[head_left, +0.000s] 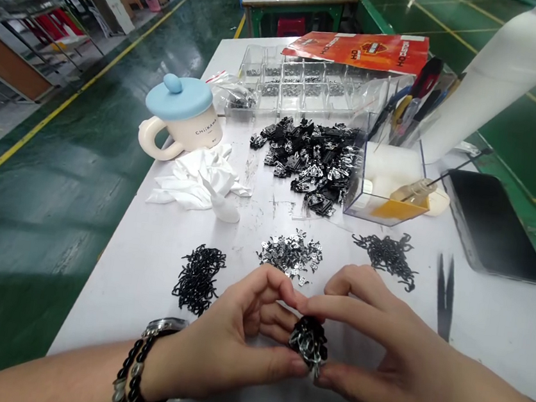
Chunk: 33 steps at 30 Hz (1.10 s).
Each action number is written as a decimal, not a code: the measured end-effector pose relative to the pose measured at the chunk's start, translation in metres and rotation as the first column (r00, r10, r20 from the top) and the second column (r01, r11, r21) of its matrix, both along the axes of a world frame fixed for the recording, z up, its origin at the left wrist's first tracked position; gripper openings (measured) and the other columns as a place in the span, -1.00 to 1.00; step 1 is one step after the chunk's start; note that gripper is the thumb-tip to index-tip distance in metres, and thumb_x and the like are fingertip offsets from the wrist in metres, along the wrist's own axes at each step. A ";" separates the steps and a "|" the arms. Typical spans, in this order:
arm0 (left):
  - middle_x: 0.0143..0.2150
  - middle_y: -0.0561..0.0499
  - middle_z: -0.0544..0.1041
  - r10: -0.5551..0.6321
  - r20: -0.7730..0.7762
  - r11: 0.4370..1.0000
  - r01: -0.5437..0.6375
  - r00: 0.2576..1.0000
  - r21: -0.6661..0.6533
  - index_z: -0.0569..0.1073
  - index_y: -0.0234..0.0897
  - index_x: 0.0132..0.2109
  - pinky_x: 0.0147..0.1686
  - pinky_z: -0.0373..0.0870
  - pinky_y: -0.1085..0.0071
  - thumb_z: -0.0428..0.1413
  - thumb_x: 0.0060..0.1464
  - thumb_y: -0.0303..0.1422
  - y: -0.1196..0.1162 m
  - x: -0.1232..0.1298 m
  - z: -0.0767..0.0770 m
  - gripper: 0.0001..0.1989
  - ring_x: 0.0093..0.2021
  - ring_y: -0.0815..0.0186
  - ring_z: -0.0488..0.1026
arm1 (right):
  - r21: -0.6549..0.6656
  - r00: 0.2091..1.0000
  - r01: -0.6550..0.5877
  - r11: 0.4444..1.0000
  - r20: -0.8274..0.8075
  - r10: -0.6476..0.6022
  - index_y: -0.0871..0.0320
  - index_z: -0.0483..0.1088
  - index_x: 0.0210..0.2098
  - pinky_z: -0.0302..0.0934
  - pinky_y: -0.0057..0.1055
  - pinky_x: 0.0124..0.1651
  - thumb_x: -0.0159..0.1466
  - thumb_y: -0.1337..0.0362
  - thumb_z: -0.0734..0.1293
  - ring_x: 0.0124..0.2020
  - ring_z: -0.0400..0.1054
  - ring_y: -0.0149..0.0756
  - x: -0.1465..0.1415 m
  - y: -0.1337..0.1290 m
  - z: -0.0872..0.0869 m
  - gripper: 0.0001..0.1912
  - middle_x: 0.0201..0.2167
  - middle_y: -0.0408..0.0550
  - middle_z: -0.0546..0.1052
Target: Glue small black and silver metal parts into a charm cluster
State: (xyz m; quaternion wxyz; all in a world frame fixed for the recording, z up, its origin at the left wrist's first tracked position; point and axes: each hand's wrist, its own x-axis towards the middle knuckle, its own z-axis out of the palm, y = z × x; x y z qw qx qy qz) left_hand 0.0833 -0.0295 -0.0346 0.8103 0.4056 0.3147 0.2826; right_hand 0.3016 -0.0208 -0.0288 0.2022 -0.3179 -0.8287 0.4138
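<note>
Between both hands, low in the head view, is a small black and silver part [308,342]. My left hand [253,335] pinches it from the left with thumb and fingers; a watch and beaded bracelets are on that wrist. My right hand [377,342] holds the same part from the right, its thumb at the lower edge and index finger at the top. Just beyond the hands lies a pile of small silver pieces [291,253]. Black curved pieces [198,279] are heaped on the left, and more black curved pieces [389,255] on the right.
Behind are a heap of black and silver assemblies [316,158], a compartment tray [291,103] and a clear box [386,182] with tools and a bottle. Left stand a lidded mug [196,125] and white cloth [197,180]. Right lie tweezers [444,298] and a phone [497,224].
</note>
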 end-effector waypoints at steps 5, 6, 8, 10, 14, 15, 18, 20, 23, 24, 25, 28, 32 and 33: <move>-0.10 0.04 0.45 0.007 0.021 1.000 -0.007 1.000 0.008 0.22 -0.24 -0.18 -0.14 0.41 0.62 0.18 -0.05 -0.65 0.000 -0.001 0.000 -0.63 -0.15 0.51 0.46 | 0.004 0.999 0.038 0.999 -0.002 -0.038 -0.04 0.15 0.04 0.14 -0.33 -0.12 0.19 0.29 0.33 -0.15 0.16 -0.32 0.002 0.002 0.002 -0.55 -0.18 -0.09 0.27; -0.09 0.02 0.45 0.013 0.013 1.000 -0.013 1.000 0.006 0.22 -0.25 -0.18 -0.15 0.41 0.61 0.19 -0.06 -0.65 0.000 0.000 0.000 -0.63 -0.15 0.50 0.47 | 0.008 0.999 0.042 0.999 -0.014 -0.042 -0.03 0.17 0.02 0.14 -0.34 -0.12 0.19 0.30 0.34 -0.15 0.17 -0.33 0.001 0.002 0.002 -0.57 -0.19 -0.10 0.28; -0.09 0.01 0.45 0.024 -0.002 1.000 -0.024 1.000 -0.007 0.21 -0.27 -0.20 -0.18 0.42 0.61 0.21 -0.07 -0.63 0.001 0.000 0.001 -0.63 -0.17 0.49 0.47 | 0.014 0.998 0.048 0.999 -0.028 -0.047 0.00 0.19 -0.03 0.14 -0.35 -0.12 0.18 0.35 0.32 -0.16 0.18 -0.35 0.000 0.002 0.003 -0.62 -0.21 -0.11 0.28; -0.08 0.00 0.45 0.026 -0.011 1.000 -0.026 1.000 -0.017 0.20 -0.28 -0.21 -0.21 0.41 0.61 0.21 -0.06 -0.61 0.001 0.000 0.002 -0.64 -0.23 0.52 0.47 | 0.024 0.998 0.055 0.998 -0.002 -0.055 0.01 0.21 -0.08 0.13 -0.36 -0.13 0.18 0.39 0.30 -0.17 0.19 -0.35 -0.001 0.003 0.004 -0.66 -0.23 -0.12 0.28; -0.08 -0.01 0.46 0.021 -0.051 1.000 -0.021 0.998 0.001 0.17 -0.28 -0.24 -0.23 0.37 0.63 0.24 -0.07 -0.57 0.001 -0.002 0.002 -0.62 -0.25 0.55 0.44 | 0.190 0.981 0.056 0.980 0.174 -0.089 0.03 0.28 -0.18 0.10 -0.29 -0.17 0.22 0.35 0.25 -0.19 0.20 -0.29 0.019 0.012 0.008 -0.83 -0.25 -0.10 0.31; -0.07 -0.01 0.46 0.019 -0.068 1.000 -0.018 0.998 0.010 0.17 -0.28 -0.24 -0.22 0.36 0.62 0.24 -0.07 -0.56 0.001 -0.003 0.002 -0.62 -0.23 0.54 0.43 | 0.234 0.967 0.063 0.970 0.226 -0.117 0.03 0.29 -0.19 0.09 -0.26 -0.16 0.23 0.31 0.24 -0.18 0.21 -0.26 0.029 0.016 0.009 -0.86 -0.24 -0.09 0.33; -0.04 0.00 0.44 0.011 -0.117 0.999 -0.006 0.993 0.043 0.18 -0.26 -0.24 -0.23 0.34 0.62 0.23 -0.05 -0.55 0.002 -0.005 0.000 -0.64 -0.24 0.55 0.40 | 0.316 0.897 0.144 0.938 0.358 -0.258 0.04 0.33 -0.24 0.07 -0.20 -0.15 0.26 0.17 0.22 -0.19 0.24 -0.18 0.063 0.027 0.010 -0.87 -0.24 -0.07 0.37; -0.03 0.02 0.43 0.003 -0.150 0.997 0.008 0.989 0.075 0.18 -0.25 -0.23 -0.25 0.32 0.64 0.21 -0.02 -0.54 0.002 -0.006 -0.001 -0.67 -0.29 0.59 0.37 | 0.340 0.838 0.174 0.924 0.441 -0.320 0.05 0.36 -0.29 0.05 -0.18 -0.16 0.25 0.17 0.21 -0.23 0.26 -0.17 0.079 0.031 0.009 -0.86 -0.29 -0.07 0.39; -0.04 0.06 0.43 0.004 -0.211 0.989 0.027 0.977 0.143 0.20 -0.23 -0.24 -0.22 0.32 0.66 0.20 0.01 -0.52 0.001 -0.007 -0.001 -0.70 -0.25 0.58 0.37 | 0.320 0.795 0.158 0.934 0.520 -0.313 0.05 0.38 -0.34 0.02 -0.21 -0.16 0.22 0.24 0.24 -0.25 0.26 -0.19 0.082 0.033 0.004 -0.91 -0.34 -0.10 0.39; -0.04 0.06 0.43 0.008 -0.231 0.986 0.032 0.973 0.165 0.20 -0.23 -0.24 -0.18 0.33 0.65 0.19 0.02 -0.52 0.000 -0.007 -0.001 -0.71 -0.20 0.56 0.39 | 0.318 0.792 0.153 0.936 0.526 -0.308 0.05 0.38 -0.34 0.01 -0.22 -0.17 0.21 0.25 0.24 -0.25 0.26 -0.21 0.079 0.033 0.003 -0.92 -0.34 -0.11 0.39; -0.04 0.07 0.42 0.008 -0.248 0.981 0.040 0.969 0.188 0.20 -0.22 -0.24 -0.14 0.34 0.64 0.18 0.03 -0.52 0.000 -0.008 -0.001 -0.72 -0.16 0.53 0.40 | 0.326 0.790 0.153 0.933 0.526 -0.314 0.05 0.38 -0.34 -0.01 -0.24 -0.17 0.21 0.26 0.24 -0.25 0.25 -0.22 0.075 0.034 0.001 -0.92 -0.34 -0.12 0.38; -0.03 0.10 0.41 0.016 -0.302 0.964 0.066 0.953 0.257 0.20 -0.19 -0.23 -0.11 0.35 0.65 0.16 0.06 -0.50 -0.001 -0.009 -0.002 -0.74 -0.11 0.52 0.41 | 0.385 0.768 0.173 0.907 0.524 -0.369 0.06 0.38 -0.35 -0.05 -0.27 -0.20 0.22 0.29 0.25 -0.25 0.23 -0.22 0.065 0.035 -0.002 -0.94 -0.35 -0.13 0.36; -0.03 0.11 0.41 0.045 -0.358 0.932 0.091 0.933 0.352 0.21 -0.18 -0.23 -0.10 0.36 0.67 0.15 0.06 -0.51 -0.002 -0.009 -0.004 -0.75 -0.07 0.51 0.40 | 0.410 0.746 0.196 0.891 0.527 -0.406 0.07 0.38 -0.36 -0.06 -0.29 -0.22 0.22 0.29 0.27 -0.26 0.20 -0.22 0.058 0.038 -0.005 -0.94 -0.37 -0.12 0.33; -0.04 0.11 0.42 0.051 -0.366 0.924 0.095 0.929 0.371 0.22 -0.18 -0.23 -0.10 0.36 0.67 0.15 0.05 -0.51 -0.003 -0.009 -0.004 -0.75 -0.05 0.49 0.40 | 0.403 0.745 0.198 0.894 0.531 -0.405 0.08 0.38 -0.36 -0.06 -0.29 -0.22 0.23 0.29 0.27 -0.26 0.19 -0.23 0.056 0.038 -0.005 -0.94 -0.37 -0.12 0.33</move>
